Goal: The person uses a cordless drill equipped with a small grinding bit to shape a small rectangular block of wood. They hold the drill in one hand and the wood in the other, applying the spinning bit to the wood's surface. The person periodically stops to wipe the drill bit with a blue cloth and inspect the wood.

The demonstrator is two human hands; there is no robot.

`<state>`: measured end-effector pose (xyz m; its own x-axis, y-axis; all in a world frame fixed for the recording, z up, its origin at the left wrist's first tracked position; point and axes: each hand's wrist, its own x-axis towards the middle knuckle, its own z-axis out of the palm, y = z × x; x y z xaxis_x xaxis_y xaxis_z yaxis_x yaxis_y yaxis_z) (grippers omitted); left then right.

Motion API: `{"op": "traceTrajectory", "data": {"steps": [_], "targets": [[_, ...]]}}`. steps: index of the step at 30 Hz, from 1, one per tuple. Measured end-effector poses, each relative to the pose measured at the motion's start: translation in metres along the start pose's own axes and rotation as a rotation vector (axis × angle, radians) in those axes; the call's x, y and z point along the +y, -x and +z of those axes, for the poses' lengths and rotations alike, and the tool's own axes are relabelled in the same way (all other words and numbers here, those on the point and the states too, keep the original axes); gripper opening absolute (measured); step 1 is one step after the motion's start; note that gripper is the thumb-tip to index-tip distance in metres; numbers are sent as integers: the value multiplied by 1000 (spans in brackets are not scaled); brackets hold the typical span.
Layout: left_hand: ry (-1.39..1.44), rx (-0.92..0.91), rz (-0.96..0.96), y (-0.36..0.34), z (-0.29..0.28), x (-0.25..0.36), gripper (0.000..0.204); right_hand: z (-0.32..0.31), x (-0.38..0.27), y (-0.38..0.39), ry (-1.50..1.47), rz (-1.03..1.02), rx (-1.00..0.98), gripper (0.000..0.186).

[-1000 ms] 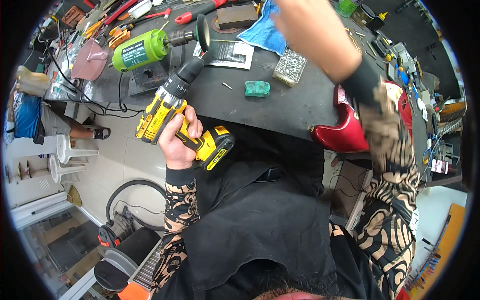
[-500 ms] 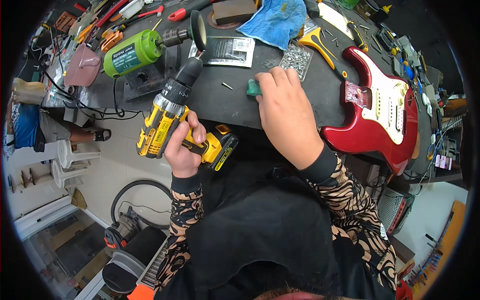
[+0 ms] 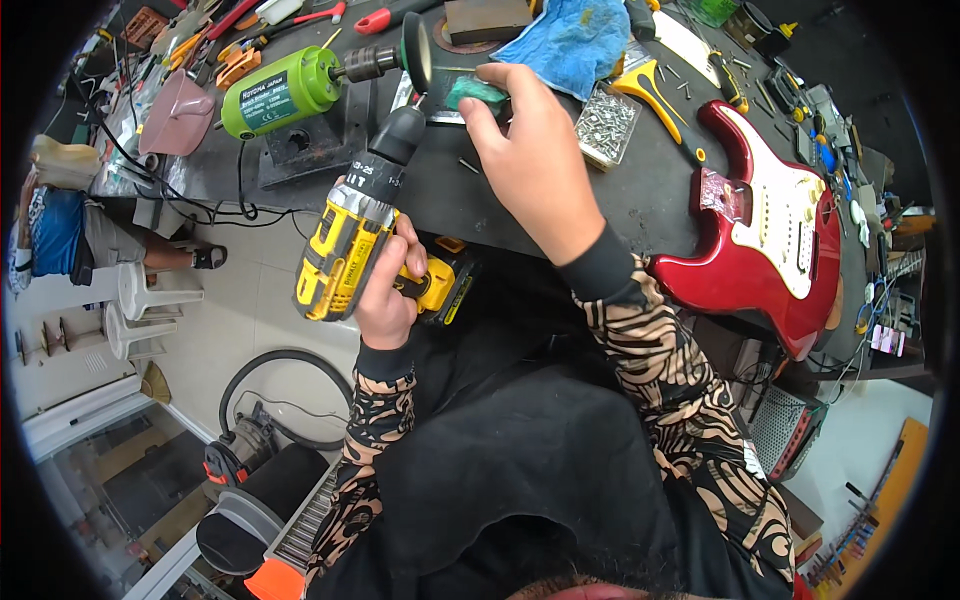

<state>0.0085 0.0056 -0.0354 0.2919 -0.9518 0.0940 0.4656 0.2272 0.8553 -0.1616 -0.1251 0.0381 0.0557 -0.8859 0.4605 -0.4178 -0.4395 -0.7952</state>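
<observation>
My left hand [image 3: 388, 290] is wrapped around the grip of a yellow and black cordless drill [image 3: 340, 255]. Its black chuck points up and away, the tip close to the disc of a green bench grinder [image 3: 285, 95]. Over a silver packet [image 3: 447, 117], my right hand [image 3: 535, 150] has a small green block [image 3: 475, 95] between thumb and index finger; the other fingers are hidden behind the hand. A loose screw [image 3: 468, 165] lies on the bench beside that wrist. To the right sits a clear box of screws [image 3: 605, 125].
A red electric guitar body [image 3: 715, 265] overhangs the bench's right front edge. Behind my right hand are a blue cloth [image 3: 560, 45] and a yellow-handled brush [image 3: 655, 95]. A pink dustpan-like piece [image 3: 180, 115] stands at left. A person [image 3: 90, 240] is at the far left.
My right hand has moved left and away from me, carrying the green block from the bare bench to over the packet. The drill has shifted slightly right with the view.
</observation>
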Motion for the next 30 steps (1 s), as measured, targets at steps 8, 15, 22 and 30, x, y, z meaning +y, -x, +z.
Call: {"op": "traceTrajectory", "data": {"steps": [8,15,22,30], "targets": [[-390,5,199,2,15,-1,90,8,9,-7,-509,79,145,34],[-614,87,301,4,-2,-15,78,14,5,-11,-451,-75,118,33],[-728,80,365,4,1,-13,78,18,4,-12,-392,-110,117,34],[-884,58,536,1,8,-9,77,19,5,-12,-410,-113,120,33]]}}
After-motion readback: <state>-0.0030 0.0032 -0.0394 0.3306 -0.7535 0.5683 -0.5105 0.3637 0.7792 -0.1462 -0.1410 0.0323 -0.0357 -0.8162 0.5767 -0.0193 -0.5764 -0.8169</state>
